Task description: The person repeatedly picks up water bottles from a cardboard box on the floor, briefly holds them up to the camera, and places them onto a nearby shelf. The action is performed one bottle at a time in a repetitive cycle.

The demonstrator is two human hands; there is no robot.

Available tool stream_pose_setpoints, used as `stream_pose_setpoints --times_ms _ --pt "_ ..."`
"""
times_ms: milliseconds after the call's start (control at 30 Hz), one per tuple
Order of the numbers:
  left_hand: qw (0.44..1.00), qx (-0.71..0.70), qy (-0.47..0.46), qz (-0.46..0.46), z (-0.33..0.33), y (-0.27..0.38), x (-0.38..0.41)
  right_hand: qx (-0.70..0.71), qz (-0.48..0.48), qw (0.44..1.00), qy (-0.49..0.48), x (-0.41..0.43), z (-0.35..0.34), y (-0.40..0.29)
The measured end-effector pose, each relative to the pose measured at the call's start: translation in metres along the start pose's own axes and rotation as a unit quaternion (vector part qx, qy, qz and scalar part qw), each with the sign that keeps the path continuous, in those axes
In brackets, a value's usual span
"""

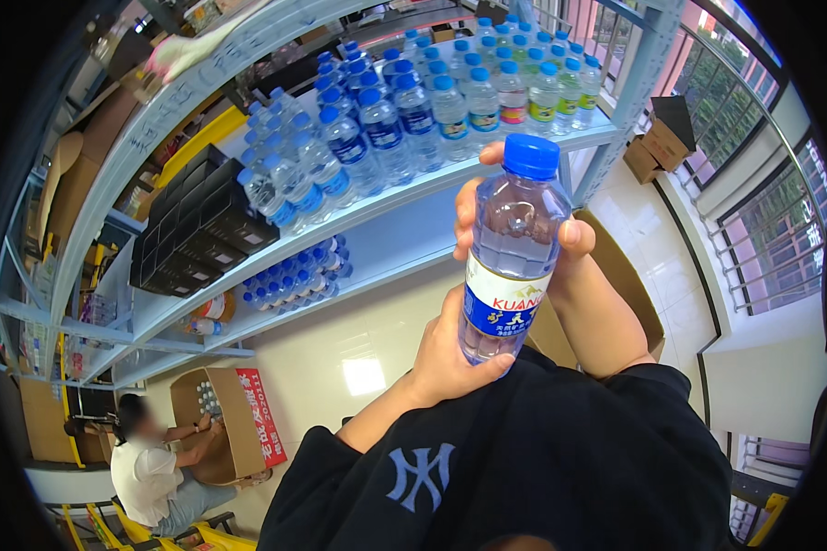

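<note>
I hold a clear plastic water bottle (513,227) with a blue cap and a white-and-blue label, upright and slightly tilted, in front of my chest. My left hand (451,358) grips its lower part, thumb across the base. My right hand (568,248) wraps the upper part from behind; its fingers show at the left edge and its thumb at the right. Beyond the bottle, rows of water bottles (386,131) with blue caps stand on a light-blue metal shelf (386,193). Labels and cap shades differ between rows. The cap of the held bottle is on.
Black boxes (203,227) stand left on the shelf, with packed bottles (296,282) on the level below. At lower left a seated person (148,468) reaches into a cardboard box (213,427). Another large carton (620,275) is behind my right arm. Small cartons (665,141) sit by the railed windows.
</note>
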State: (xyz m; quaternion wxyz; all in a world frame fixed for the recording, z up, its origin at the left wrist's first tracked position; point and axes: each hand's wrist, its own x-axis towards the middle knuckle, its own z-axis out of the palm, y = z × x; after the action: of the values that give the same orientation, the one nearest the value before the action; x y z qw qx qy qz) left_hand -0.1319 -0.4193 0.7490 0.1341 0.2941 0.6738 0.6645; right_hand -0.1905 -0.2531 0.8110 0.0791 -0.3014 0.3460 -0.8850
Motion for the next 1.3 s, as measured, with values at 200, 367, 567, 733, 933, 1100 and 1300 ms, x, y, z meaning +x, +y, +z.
stream_pose_setpoints --times_ms 200,367,567,733,933,1100,1300 --pt "0.999 0.011 0.035 0.001 -0.068 -0.003 -0.017 0.002 -0.013 0.999 -0.035 0.051 0.015 0.058" --pt "0.999 0.009 0.042 0.000 -0.112 -0.004 -0.025 0.030 -0.009 0.999 -0.031 0.081 0.023 0.096" --pt "0.997 0.009 0.075 -0.019 -0.137 -0.004 -0.034 0.100 0.019 0.994 -0.052 0.109 0.022 0.128" --pt "0.992 0.029 0.120 -0.021 -0.145 -0.006 -0.039 0.144 0.044 0.985 -0.083 0.127 0.022 0.146" --pt "0.983 0.061 0.171 -0.011 -0.146 -0.006 -0.040 0.140 0.084 0.975 -0.153 0.146 0.024 0.150" --pt "0.976 0.087 0.200 -0.009 -0.141 -0.004 -0.037 0.145 0.106 0.967 -0.180 0.154 0.027 0.148" --pt "0.970 0.107 0.217 -0.009 -0.136 -0.003 -0.030 0.145 0.120 0.964 -0.187 0.157 0.022 0.143"
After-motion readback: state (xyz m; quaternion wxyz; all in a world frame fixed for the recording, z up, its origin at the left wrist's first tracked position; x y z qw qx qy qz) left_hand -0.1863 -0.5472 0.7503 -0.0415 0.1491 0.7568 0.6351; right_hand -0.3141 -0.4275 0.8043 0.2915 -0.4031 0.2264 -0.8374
